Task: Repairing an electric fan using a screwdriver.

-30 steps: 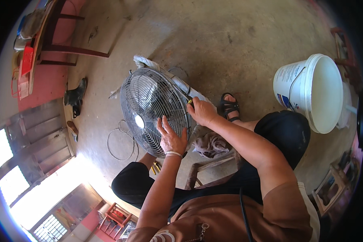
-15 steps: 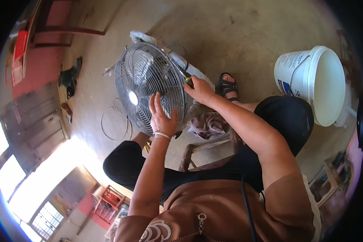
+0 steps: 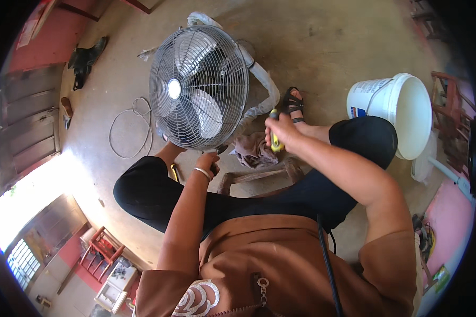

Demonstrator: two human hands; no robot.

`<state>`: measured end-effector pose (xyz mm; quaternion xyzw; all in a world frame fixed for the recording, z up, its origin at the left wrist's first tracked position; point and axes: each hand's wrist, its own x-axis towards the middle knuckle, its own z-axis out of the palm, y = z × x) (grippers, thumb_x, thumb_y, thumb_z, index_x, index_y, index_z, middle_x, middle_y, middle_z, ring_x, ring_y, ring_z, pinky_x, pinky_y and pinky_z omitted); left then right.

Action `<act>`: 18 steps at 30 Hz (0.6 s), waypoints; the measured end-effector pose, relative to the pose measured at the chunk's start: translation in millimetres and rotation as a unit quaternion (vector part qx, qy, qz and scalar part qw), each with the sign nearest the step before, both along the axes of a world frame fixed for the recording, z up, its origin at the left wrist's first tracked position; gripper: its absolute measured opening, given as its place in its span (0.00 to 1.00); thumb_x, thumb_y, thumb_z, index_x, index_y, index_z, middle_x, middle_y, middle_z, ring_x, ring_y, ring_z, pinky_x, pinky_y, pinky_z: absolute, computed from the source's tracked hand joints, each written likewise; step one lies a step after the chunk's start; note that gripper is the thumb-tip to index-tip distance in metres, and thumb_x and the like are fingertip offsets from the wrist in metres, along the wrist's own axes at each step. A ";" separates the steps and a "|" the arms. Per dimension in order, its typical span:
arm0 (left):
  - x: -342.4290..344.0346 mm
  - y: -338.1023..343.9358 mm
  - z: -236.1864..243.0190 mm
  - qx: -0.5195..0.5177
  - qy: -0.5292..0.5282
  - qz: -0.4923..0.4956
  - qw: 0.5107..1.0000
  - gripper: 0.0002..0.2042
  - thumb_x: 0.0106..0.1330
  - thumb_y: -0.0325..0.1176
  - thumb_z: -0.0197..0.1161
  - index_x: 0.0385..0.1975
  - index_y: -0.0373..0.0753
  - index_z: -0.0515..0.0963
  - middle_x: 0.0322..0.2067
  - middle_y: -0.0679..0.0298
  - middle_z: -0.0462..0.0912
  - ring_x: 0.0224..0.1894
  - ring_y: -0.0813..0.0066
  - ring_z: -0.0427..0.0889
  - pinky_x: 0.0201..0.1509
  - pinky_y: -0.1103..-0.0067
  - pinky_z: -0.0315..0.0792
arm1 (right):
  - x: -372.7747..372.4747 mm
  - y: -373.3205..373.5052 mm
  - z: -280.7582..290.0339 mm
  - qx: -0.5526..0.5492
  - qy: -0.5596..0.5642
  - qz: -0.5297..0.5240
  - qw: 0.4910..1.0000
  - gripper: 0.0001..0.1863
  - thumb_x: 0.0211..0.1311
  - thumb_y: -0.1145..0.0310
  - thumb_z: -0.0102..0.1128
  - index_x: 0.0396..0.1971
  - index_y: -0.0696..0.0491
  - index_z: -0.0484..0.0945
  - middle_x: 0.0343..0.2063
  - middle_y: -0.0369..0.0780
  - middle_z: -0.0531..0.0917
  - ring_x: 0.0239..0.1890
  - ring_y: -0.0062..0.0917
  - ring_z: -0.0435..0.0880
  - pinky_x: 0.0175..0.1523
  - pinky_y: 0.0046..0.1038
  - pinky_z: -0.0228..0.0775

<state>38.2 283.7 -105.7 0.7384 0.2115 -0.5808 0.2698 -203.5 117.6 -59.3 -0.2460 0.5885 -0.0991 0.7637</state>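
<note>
A metal fan (image 3: 201,84) with a round wire guard stands in front of me, a wrapped tube (image 3: 262,79) along its right side. Just below the guard, my left hand (image 3: 208,164) is closed on a dark tool (image 3: 220,150), partly hidden by the fingers. My right hand (image 3: 283,128) grips a yellow-and-black handled tool (image 3: 275,141), held to the lower right of the fan, apart from it. A crumpled cloth (image 3: 254,150) lies beneath, between my hands.
A white bucket (image 3: 410,116) stands at the right. Coiled wire (image 3: 121,155) lies left of the fan, dark boots (image 3: 83,58) beyond it. A wooden stool frame (image 3: 248,178) is between my legs, another yellow-handled tool (image 3: 174,171) by my left leg. A red chair (image 3: 100,248) stands at lower left.
My right hand has pulled away from the guard with its tool. My left hand has left the guard's front, moved below it and closed on a dark tool. The view has shifted.
</note>
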 end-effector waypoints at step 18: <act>-13.4 -6.3 -29.6 -0.079 0.066 0.047 0.994 0.12 0.66 0.28 0.52 0.49 0.42 0.67 0.40 0.53 0.81 0.30 0.71 0.80 0.18 0.79 0.67 | -45.2 -40.8 55.0 -0.480 0.366 0.529 0.596 0.13 0.47 0.63 0.62 0.34 0.49 0.80 0.30 0.46 0.84 0.37 0.42 0.83 0.41 0.44 0.73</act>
